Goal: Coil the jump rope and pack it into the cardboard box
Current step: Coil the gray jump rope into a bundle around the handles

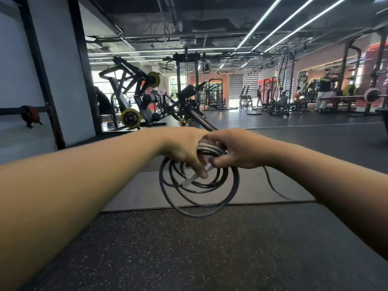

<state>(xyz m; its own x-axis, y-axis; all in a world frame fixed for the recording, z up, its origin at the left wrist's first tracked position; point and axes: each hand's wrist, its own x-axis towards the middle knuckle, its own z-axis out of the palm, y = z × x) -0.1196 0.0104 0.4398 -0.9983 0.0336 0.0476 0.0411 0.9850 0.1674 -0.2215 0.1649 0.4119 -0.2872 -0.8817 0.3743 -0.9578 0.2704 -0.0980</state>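
Observation:
A black jump rope (220, 203) hangs in several loops below my hands, above the floor. My left hand (184, 150) grips the top of the bundle, with a pale handle (190, 180) poking out under its fingers. My right hand (239, 151) pinches the same bundle right beside it. A loose tail of rope (273, 186) trails from under my right hand down onto the mat. No cardboard box is in view.
A grey mat (142, 192) lies on the speckled black rubber floor (189, 248). A weight machine with yellow plates (131, 117) stands at the back left beside a white pillar (63, 70). Racks and people fill the far right.

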